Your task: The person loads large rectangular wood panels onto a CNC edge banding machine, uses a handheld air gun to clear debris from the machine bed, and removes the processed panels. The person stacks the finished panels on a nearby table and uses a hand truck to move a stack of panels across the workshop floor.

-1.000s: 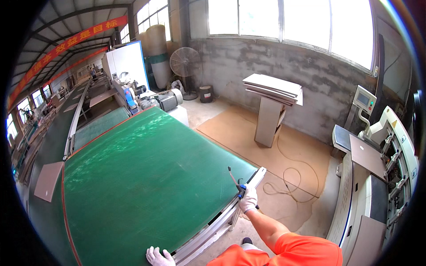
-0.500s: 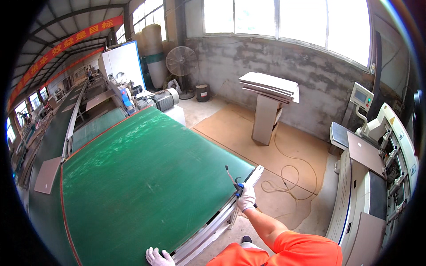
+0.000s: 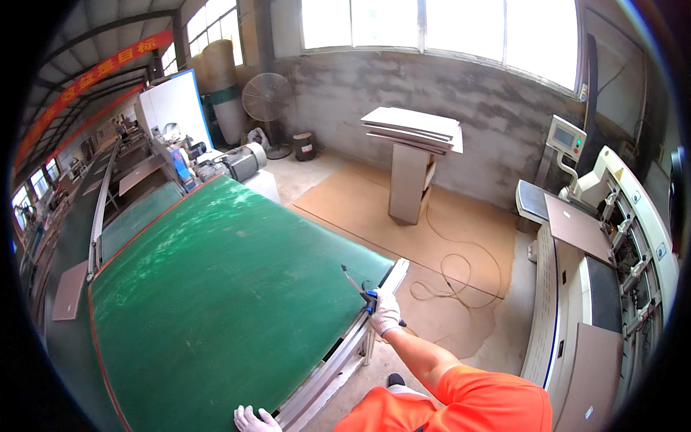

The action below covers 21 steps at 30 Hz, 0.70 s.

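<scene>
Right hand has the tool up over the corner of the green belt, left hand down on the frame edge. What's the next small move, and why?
Probably lower the tool tip onto the green belt near its corner. The right hand holds it angled up, the tip apparently just above the surface beside the metal frame. The left hand rests at the frame's near edge, so it looks braced already.

Matt green felt-like table top (image 3: 216, 302) with a smooth metal edge rail (image 3: 345, 353); white knitted cloth gloves; rough grey concrete wall (image 3: 461, 115).
</scene>
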### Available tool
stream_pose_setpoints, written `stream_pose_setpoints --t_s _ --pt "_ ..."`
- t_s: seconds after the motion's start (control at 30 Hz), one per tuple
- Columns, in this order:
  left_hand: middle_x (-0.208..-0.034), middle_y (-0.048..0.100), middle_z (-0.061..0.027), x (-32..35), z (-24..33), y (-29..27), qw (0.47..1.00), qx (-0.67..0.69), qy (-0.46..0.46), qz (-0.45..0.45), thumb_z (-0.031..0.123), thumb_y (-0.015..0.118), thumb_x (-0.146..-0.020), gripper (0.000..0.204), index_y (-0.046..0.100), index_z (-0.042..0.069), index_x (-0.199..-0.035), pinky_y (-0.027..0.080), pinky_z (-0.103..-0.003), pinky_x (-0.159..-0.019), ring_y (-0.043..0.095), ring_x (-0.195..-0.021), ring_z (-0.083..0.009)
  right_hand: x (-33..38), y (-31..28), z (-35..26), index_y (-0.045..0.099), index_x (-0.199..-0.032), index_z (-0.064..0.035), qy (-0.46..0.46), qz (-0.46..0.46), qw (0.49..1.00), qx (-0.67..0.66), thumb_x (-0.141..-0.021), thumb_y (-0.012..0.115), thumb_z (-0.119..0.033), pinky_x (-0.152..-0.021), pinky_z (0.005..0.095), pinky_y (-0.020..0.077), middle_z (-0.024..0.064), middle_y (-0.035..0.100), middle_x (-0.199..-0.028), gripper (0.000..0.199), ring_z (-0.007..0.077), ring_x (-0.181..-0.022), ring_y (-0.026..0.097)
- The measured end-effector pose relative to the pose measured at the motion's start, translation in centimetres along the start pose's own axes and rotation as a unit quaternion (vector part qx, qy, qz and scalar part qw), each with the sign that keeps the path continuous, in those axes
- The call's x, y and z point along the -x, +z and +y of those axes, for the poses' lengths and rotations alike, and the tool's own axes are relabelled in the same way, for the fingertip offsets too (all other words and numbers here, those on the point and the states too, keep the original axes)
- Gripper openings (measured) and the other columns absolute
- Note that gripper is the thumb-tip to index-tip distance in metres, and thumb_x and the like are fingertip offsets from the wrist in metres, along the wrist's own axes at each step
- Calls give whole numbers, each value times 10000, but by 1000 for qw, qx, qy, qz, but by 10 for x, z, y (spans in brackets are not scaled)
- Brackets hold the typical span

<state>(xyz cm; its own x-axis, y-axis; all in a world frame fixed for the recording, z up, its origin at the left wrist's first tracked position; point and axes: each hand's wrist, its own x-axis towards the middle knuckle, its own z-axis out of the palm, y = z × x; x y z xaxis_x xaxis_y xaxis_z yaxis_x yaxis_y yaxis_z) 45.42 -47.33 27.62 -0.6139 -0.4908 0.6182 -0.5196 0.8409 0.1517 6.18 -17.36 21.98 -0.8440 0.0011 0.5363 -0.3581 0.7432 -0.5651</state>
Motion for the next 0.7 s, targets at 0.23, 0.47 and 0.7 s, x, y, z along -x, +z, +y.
stream_pose_setpoints --t_s 0.23,0.47,0.7 --pt "-1228 672 -209 -14 47 16 993 109 30 -26 332 690 -979 343 694 24 -1130 499 -529 -1018 629 -1153 -398 -3 -80 27 700 -1170 -171 84 -100 990 61 -893 706 -318 -854 495 478 132 722 -1007 314 371 -974 670" --pt "-1260 613 -210 -28 218 91 892 413 140 -114 182 708 -835 315 633 6 -1086 454 -579 -1061 567 -1214 -432 0 -233 205 723 -974 -75 497 26 866 54 -911 666 -524 -852 496 556 215 749 -979 457 425 -975 715" --pt "-1164 675 -198 -12 409 150 750 526 231 -327 132 725 -848 331 647 -3 -1140 522 -471 -993 652 -1101 -379 39 -391 376 716 -894 -44 561 280 779 29 -866 741 -398 -726 421 529 106 719 -781 356 258 -738 690"
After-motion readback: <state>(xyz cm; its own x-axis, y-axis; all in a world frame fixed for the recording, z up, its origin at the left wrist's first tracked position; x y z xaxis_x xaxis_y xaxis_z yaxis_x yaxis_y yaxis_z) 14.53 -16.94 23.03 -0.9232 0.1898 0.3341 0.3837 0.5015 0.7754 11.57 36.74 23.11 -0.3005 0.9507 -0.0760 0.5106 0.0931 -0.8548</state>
